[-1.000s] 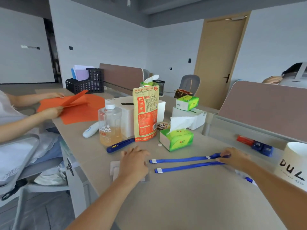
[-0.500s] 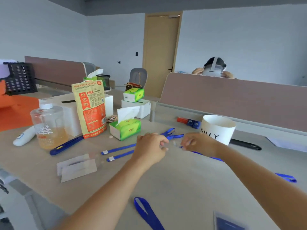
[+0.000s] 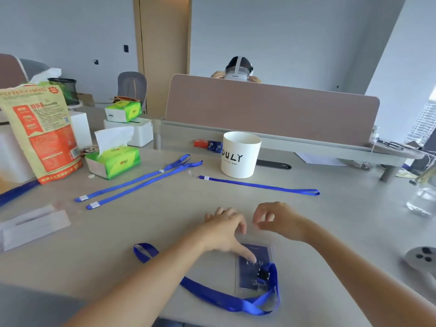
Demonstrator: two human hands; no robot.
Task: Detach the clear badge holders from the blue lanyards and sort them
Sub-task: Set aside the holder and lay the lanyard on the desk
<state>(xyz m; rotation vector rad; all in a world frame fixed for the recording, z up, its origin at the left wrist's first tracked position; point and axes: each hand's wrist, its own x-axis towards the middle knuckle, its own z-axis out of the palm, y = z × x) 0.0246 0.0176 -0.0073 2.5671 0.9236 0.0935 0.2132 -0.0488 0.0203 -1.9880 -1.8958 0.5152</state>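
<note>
A clear badge holder [image 3: 254,267] with a dark blue card lies near the desk's front edge, still clipped to a looped blue lanyard [image 3: 212,295]. My left hand [image 3: 226,232] rests over its top, thumb pressing on the card. My right hand [image 3: 280,219] hovers just right of it, fingers curled and apart, holding nothing. Two bare lanyards [image 3: 132,185] lie side by side at the middle left, and a third lanyard [image 3: 259,185] lies farther back. Two empty clear holders [image 3: 33,224] sit at the left edge.
A white "DULY" cup [image 3: 239,154] stands behind the lanyards. A green tissue box [image 3: 113,160], an orange-and-beige pouch [image 3: 42,131] and white boxes crowd the back left. A desk divider [image 3: 271,109] runs across the back, a person behind it. A glass bottle [image 3: 422,197] stands at right.
The view swung right and down. My hands came back from the far lanyards to the near badge holder, and my left hand now presses on it.
</note>
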